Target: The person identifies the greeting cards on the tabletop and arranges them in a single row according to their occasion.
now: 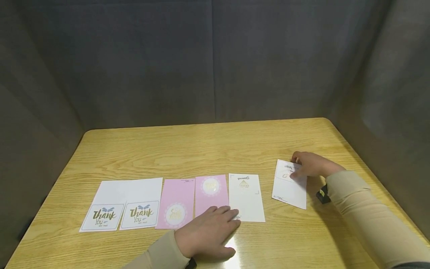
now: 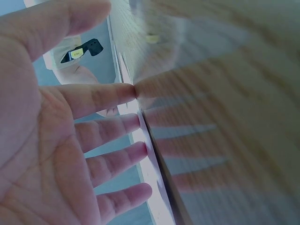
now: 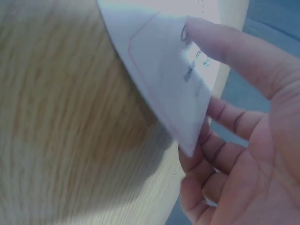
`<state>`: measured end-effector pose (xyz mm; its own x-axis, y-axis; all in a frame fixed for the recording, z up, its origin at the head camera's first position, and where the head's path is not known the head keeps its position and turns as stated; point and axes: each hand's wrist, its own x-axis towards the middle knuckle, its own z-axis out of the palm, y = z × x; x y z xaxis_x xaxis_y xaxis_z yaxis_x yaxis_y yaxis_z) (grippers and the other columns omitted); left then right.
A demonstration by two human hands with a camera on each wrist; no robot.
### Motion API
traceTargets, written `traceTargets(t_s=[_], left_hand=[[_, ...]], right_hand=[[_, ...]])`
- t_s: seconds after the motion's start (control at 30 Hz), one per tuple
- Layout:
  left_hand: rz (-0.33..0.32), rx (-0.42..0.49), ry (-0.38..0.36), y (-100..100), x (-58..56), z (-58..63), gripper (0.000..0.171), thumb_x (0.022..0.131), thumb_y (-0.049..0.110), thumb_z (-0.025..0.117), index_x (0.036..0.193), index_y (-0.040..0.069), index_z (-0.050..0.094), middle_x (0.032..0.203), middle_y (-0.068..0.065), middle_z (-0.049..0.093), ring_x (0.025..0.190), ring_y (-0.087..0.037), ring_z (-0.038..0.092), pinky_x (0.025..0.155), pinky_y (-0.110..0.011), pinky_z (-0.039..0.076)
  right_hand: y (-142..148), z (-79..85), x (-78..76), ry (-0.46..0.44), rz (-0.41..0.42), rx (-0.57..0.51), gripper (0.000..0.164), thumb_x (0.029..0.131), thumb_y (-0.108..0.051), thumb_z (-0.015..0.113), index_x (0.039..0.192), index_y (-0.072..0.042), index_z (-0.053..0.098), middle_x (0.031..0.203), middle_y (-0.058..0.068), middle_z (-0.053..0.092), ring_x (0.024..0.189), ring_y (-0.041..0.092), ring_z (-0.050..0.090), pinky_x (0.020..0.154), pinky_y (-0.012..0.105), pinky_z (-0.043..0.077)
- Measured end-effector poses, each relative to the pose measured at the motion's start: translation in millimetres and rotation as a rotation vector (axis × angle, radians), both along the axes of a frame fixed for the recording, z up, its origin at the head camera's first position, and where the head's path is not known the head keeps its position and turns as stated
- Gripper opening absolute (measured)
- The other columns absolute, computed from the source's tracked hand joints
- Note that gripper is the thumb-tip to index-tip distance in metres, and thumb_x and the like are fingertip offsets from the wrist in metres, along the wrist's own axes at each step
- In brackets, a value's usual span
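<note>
My right hand [image 1: 311,164] pinches a white card [image 1: 289,189] by its far right corner, thumb on the printed face. In the right wrist view the card [image 3: 159,77] tilts over the wood, its corner between thumb and curled fingers. My left hand [image 1: 209,232] lies palm down with fingers spread, fingertips at the near part of a pink card [image 1: 211,198] and a white card with a gold diamond print [image 1: 248,200]. The left wrist view shows straight fingers [image 2: 115,98] reaching to the card edges.
Left of these lies another pink card [image 1: 178,194] with a round emblem. Farther left are two white "Thank You" cards [image 1: 114,190] [image 1: 144,190], side by side. All lie in a row on the wooden table [image 1: 188,149]. Grey curtains [image 1: 151,67] hang behind it and at both sides.
</note>
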<state>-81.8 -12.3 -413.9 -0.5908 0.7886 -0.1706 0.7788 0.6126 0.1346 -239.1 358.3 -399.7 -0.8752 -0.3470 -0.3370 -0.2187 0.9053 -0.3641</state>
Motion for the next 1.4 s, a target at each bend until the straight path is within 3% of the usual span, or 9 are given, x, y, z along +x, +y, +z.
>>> traceTargets(t_s=[0.1,0.2,0.4,0.63,0.83,1.13,1.4], left_hand=[[-0.002,0.004,0.009,0.7,-0.6,-0.2,0.061,0.090,0.054,0.068,0.138,0.019,0.064,0.153,-0.001,0.051,0.141,-0.022,0.046,0.114,-0.037,0.039],[-0.001,0.006,0.013,1.3,-0.9,-0.2,0.060,0.090,0.055,0.068,0.138,0.019,0.064,0.152,-0.001,0.052,0.141,-0.022,0.046,0.113,-0.037,0.039],[-0.004,0.009,0.021,2.4,-0.7,-0.5,0.060,0.090,0.055,0.068,0.137,0.019,0.064,0.152,-0.001,0.052,0.140,-0.021,0.046,0.112,-0.037,0.041],[0.003,0.010,0.011,4.3,-2.2,-0.6,0.060,0.090,0.054,0.068,0.138,0.019,0.064,0.152,-0.001,0.051,0.141,-0.020,0.045,0.112,-0.037,0.040],[0.015,0.017,-0.018,5.2,-3.3,0.1,0.061,0.090,0.053,0.069,0.140,0.019,0.063,0.154,-0.001,0.050,0.143,-0.020,0.044,0.114,-0.039,0.039],[0.008,0.010,-0.001,5.3,-2.1,-0.1,0.061,0.090,0.054,0.069,0.140,0.019,0.064,0.153,0.000,0.051,0.141,-0.018,0.045,0.112,-0.039,0.040],[0.011,0.008,-0.015,4.6,-1.3,0.1,0.062,0.090,0.054,0.069,0.141,0.020,0.063,0.154,0.000,0.050,0.142,-0.018,0.044,0.113,-0.040,0.039]], right_hand=[[5.2,2.2,-0.8,-0.003,-0.015,-0.070,0.028,0.096,-0.014,0.071,0.113,0.004,0.058,0.099,0.017,0.064,0.087,0.030,0.059,0.076,0.044,0.051],[10.6,3.8,-2.0,-0.040,-0.058,-0.189,0.015,0.102,-0.008,0.059,0.111,0.003,0.059,0.097,0.011,0.060,0.087,0.025,0.053,0.072,0.037,0.046],[15.9,7.8,-3.1,-0.155,-0.109,-0.411,0.019,0.107,-0.011,0.052,0.115,0.005,0.060,0.105,0.009,0.061,0.092,0.022,0.052,0.078,0.035,0.046],[7.4,20.6,-3.2,-0.239,-0.079,-0.579,0.021,0.107,-0.010,0.053,0.116,0.008,0.059,0.102,0.009,0.063,0.089,0.019,0.058,0.079,0.032,0.051],[-5.6,21.9,-3.0,-0.281,-0.036,-0.579,0.020,0.106,-0.009,0.054,0.115,0.008,0.060,0.104,0.009,0.062,0.093,0.021,0.057,0.083,0.033,0.050],[-19.2,6.6,-4.1,-0.246,-0.006,-0.500,0.020,0.106,-0.012,0.057,0.116,0.004,0.063,0.107,0.008,0.063,0.097,0.023,0.053,0.089,0.037,0.046],[-25.5,-2.2,-6.8,-0.244,0.019,-0.473,0.018,0.105,-0.007,0.055,0.114,0.006,0.063,0.105,0.008,0.063,0.095,0.022,0.053,0.084,0.034,0.046]])
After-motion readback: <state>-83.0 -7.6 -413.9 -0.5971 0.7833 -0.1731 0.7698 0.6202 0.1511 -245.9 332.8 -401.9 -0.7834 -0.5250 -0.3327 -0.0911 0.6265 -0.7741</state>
